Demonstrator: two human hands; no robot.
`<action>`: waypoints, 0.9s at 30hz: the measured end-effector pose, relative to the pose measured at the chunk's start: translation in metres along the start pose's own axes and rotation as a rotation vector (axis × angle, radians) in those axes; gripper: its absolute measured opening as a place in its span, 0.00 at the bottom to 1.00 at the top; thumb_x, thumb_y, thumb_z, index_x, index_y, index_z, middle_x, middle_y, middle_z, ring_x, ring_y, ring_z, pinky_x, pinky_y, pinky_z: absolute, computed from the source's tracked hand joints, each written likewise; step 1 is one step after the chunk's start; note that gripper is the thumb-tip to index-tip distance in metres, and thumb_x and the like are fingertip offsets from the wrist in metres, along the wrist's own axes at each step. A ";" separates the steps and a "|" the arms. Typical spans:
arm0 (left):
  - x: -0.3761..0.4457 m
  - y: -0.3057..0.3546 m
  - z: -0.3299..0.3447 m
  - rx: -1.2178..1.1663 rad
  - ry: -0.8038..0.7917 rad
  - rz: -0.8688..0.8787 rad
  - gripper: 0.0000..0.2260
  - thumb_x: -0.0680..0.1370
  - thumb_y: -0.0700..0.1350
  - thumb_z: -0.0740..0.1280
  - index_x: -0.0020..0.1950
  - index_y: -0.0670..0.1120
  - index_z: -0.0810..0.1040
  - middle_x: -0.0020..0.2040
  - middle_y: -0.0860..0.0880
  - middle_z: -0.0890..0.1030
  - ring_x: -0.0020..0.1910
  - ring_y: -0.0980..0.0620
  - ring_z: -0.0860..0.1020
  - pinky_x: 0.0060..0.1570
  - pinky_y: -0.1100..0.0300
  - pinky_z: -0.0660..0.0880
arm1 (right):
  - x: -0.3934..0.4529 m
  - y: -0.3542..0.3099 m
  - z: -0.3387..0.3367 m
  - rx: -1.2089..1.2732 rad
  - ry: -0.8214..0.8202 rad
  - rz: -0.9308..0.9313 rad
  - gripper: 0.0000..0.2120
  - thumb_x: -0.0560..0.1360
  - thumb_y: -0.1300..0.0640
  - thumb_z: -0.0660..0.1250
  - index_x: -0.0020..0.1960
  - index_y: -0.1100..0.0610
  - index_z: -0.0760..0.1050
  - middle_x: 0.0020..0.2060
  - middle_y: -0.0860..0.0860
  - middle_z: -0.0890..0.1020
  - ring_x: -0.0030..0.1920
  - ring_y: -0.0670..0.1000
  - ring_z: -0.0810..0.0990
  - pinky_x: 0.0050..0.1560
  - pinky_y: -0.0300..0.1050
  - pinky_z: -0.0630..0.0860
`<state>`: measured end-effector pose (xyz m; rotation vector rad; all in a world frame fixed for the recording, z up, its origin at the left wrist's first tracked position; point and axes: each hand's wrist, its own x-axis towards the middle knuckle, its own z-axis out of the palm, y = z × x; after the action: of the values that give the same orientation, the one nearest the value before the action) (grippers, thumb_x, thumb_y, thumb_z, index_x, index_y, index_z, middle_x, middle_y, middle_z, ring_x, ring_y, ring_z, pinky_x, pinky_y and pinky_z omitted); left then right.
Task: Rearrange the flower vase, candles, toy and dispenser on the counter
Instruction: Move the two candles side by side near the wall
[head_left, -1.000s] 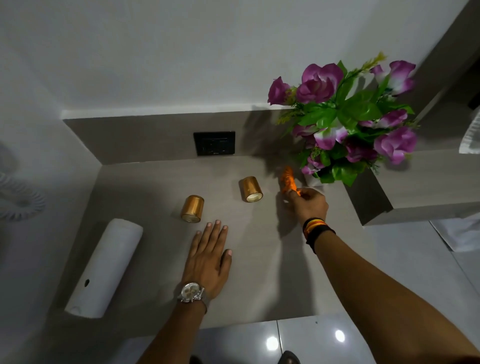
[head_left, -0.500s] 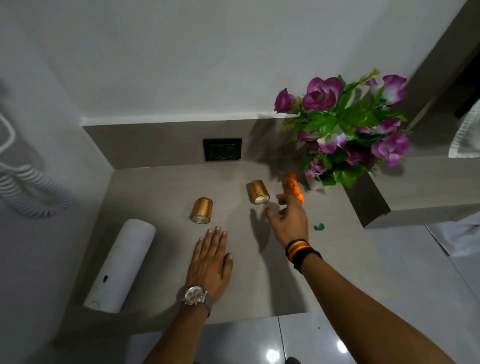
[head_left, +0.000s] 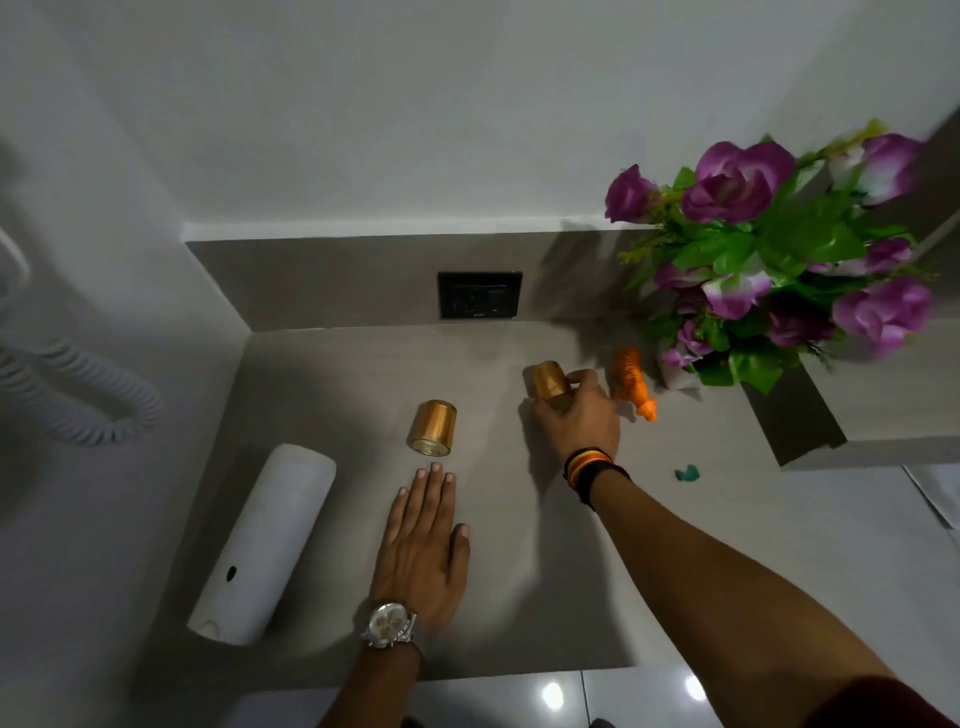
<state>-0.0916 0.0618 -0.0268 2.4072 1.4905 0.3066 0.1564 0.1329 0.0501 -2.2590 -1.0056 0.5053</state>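
Observation:
Two gold candles stand on the grey counter (head_left: 337, 374). My right hand (head_left: 579, 415) is closed around the right candle (head_left: 549, 379). The left candle (head_left: 432, 427) stands free, just beyond the fingertips of my left hand (head_left: 423, 540), which lies flat and open on the counter. An orange toy animal (head_left: 631, 382) stands right of my right hand, apart from it. The white flower vase (head_left: 675, 374) with purple flowers (head_left: 769, 249) sits at the back right corner. A white cylindrical dispenser (head_left: 262, 540) lies on its side at the counter's left.
A black wall socket (head_left: 479, 294) sits in the backsplash. A raised ledge (head_left: 883, 405) borders the counter on the right. A small green scrap (head_left: 687, 473) lies near it. A coiled white cord (head_left: 78, 405) hangs on the left wall. Glossy floor tiles (head_left: 519, 696) show below the front edge.
My right hand let go of the orange toy beside the vase, moved left and closed on the right candle. My left hand stayed flat on the counter.

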 end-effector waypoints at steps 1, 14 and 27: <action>0.000 0.001 0.000 0.004 -0.003 -0.003 0.28 0.84 0.56 0.49 0.84 0.49 0.50 0.84 0.51 0.51 0.83 0.52 0.46 0.80 0.48 0.48 | 0.002 -0.002 -0.001 0.031 0.005 -0.012 0.26 0.72 0.44 0.77 0.64 0.54 0.74 0.56 0.56 0.83 0.54 0.59 0.82 0.54 0.54 0.82; 0.003 0.002 -0.005 -0.004 -0.007 -0.011 0.30 0.83 0.53 0.54 0.84 0.48 0.52 0.84 0.49 0.53 0.83 0.52 0.49 0.80 0.48 0.50 | 0.059 -0.053 0.007 -0.097 -0.084 -0.096 0.29 0.74 0.48 0.76 0.70 0.59 0.74 0.66 0.61 0.74 0.62 0.65 0.79 0.62 0.55 0.77; 0.002 0.003 -0.006 -0.009 -0.006 -0.011 0.29 0.84 0.54 0.50 0.84 0.47 0.51 0.84 0.48 0.52 0.83 0.52 0.46 0.81 0.46 0.51 | -0.025 -0.029 0.031 0.223 -0.033 -0.051 0.25 0.77 0.51 0.74 0.69 0.56 0.70 0.65 0.55 0.75 0.61 0.57 0.79 0.61 0.54 0.79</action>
<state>-0.0900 0.0625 -0.0200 2.3905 1.4956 0.3024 0.1075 0.1408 0.0491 -2.0285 -0.9700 0.6037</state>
